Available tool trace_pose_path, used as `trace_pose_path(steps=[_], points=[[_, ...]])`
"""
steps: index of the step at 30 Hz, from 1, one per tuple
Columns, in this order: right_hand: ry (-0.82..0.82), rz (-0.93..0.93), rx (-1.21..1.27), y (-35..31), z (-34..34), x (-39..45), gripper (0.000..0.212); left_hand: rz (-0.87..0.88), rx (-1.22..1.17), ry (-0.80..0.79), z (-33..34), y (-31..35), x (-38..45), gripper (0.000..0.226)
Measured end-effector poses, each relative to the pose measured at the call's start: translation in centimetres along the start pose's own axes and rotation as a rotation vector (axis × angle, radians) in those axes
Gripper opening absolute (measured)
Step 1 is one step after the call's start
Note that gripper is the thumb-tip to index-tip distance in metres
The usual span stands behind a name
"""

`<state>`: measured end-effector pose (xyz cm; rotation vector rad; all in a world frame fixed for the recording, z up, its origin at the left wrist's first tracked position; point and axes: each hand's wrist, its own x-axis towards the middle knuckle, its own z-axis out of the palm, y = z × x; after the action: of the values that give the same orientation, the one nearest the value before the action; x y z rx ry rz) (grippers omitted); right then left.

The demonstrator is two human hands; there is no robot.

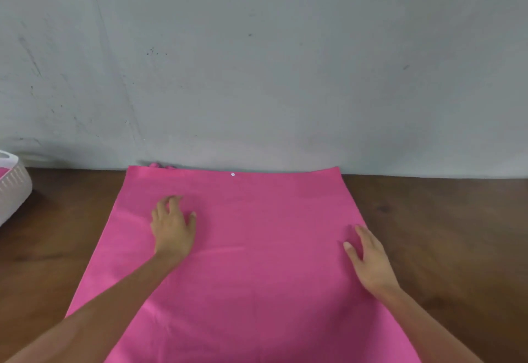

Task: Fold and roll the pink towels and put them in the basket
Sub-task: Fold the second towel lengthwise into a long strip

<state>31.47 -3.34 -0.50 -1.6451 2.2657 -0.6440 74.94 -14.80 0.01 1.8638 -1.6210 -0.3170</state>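
Note:
A large pink towel (257,248) lies spread flat on the brown wooden table, its far edge against the wall. My left hand (173,227) rests on the towel's left part, palm down with the fingers slightly bent. My right hand (370,258) lies flat near the towel's right edge, fingers relaxed and pointing away from me. Neither hand grips the cloth. A white basket (14,188) shows partly at the far left edge, with something pink inside it.
The wooden table (443,234) extends to both sides of the towel. A grey wall (257,62) rises right behind the table. A small pink bit (160,165) peeks out behind the towel's far left corner. A white dot (233,174) sits near the towel's far edge.

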Motion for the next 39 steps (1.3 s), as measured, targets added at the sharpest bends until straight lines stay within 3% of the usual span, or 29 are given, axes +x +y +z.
trace_pose_path(steps=[4,9,14,18,22,25,31,33,36,39], points=[[-0.014,-0.083,-0.067,1.9,-1.3,-6.8,0.067,0.189,-0.007,-0.116,1.0,4.4,-6.2,0.043],[-0.011,-0.161,-0.100,4.8,-3.0,-15.1,0.088,0.505,-0.026,-0.322,3.3,9.7,-12.5,0.043],[-0.003,-0.155,-0.071,6.9,-4.2,-21.1,0.079,0.754,-0.017,-0.517,5.2,15.2,-17.9,0.042],[0.020,-0.122,-0.019,8.0,-4.6,-23.8,0.085,0.906,0.075,-0.628,6.6,18.4,-20.2,0.042],[0.013,-0.062,0.039,8.3,-5.1,-24.9,0.077,0.964,0.147,-0.739,7.9,21.0,-20.3,0.039],[0.034,-0.012,0.122,8.3,-5.4,-25.1,0.058,1.000,0.183,-0.789,8.7,23.1,-19.3,0.036],[0.139,0.202,0.158,7.7,-6.1,-23.2,0.054,1.002,0.272,-0.920,10.6,28.8,-16.7,0.046],[0.085,0.285,0.102,7.6,-6.9,-22.5,0.048,0.972,0.315,-1.000,11.5,30.5,-16.0,0.048],[-0.042,0.316,-0.081,7.6,-8.3,-22.2,0.039,0.860,0.361,-1.100,12.7,32.6,-15.4,0.033],[-0.110,0.302,-0.171,8.2,-9.6,-23.4,0.047,0.939,0.506,-1.170,13.9,34.1,-14.8,0.015]])
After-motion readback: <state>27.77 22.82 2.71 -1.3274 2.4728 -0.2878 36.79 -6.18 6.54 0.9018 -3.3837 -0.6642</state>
